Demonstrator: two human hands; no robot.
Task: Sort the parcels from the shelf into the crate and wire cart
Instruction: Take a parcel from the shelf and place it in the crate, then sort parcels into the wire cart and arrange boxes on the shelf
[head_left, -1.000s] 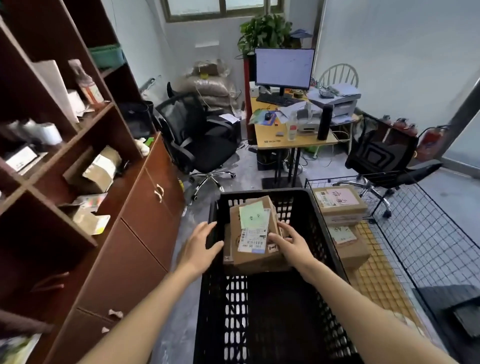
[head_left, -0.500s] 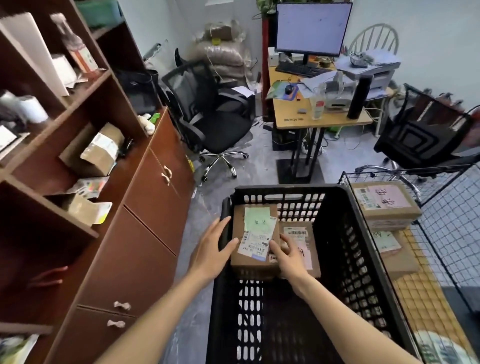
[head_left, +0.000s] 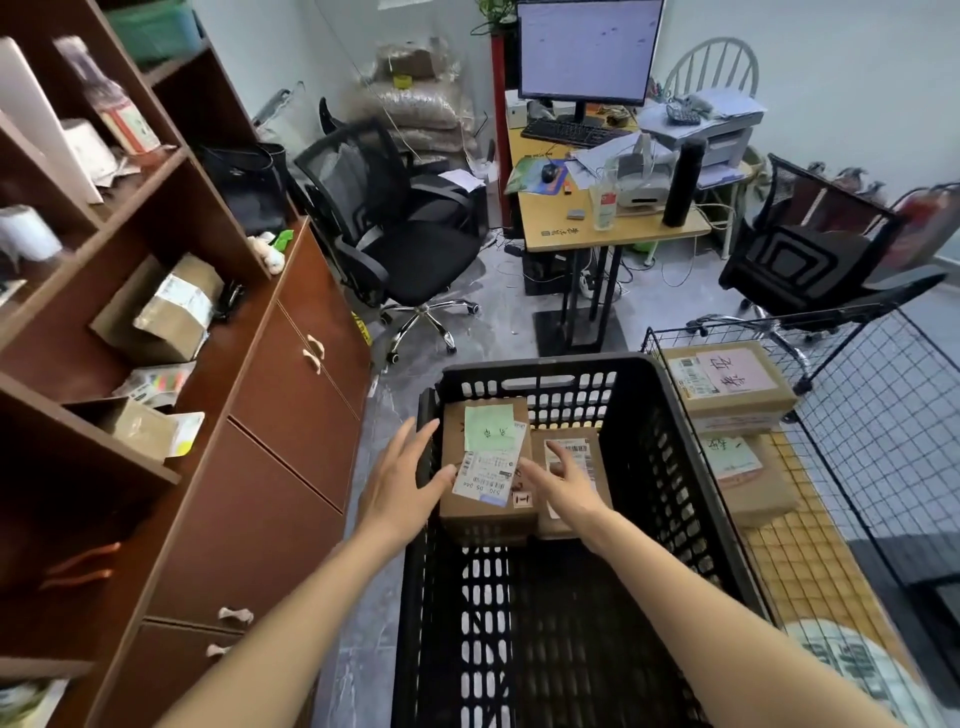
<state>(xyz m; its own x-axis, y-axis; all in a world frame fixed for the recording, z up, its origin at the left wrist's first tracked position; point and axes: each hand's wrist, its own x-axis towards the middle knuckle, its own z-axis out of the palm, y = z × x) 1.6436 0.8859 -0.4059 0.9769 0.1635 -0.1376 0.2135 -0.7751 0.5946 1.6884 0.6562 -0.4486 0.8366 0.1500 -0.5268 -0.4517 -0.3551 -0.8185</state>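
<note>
A cardboard parcel with a green note (head_left: 485, 465) lies in the far end of the black crate (head_left: 670, 467), beside a second labelled parcel (head_left: 587, 452). My left hand (head_left: 402, 480) hovers open at the crate's left rim, fingers spread, just off the parcel's left side. Over the second parcel, my right hand (head_left: 563, 480) is open too, holding nothing. The wire cart (head_left: 883, 415) to the right holds a parcel with a pink note (head_left: 727, 379) and another parcel (head_left: 748, 478) below it. More parcels rest on the brown shelf (head_left: 171, 312) (head_left: 137, 426).
The brown shelf and cabinet (head_left: 291, 405) line the left side. A black office chair (head_left: 395, 228) stands ahead, a desk with monitor (head_left: 592, 208) behind the crate, and a second black chair (head_left: 810, 249) at the right behind the cart.
The green-note parcel went down into the crate beside the other parcel. Both hands have let go of it and opened, drawing slightly back.
</note>
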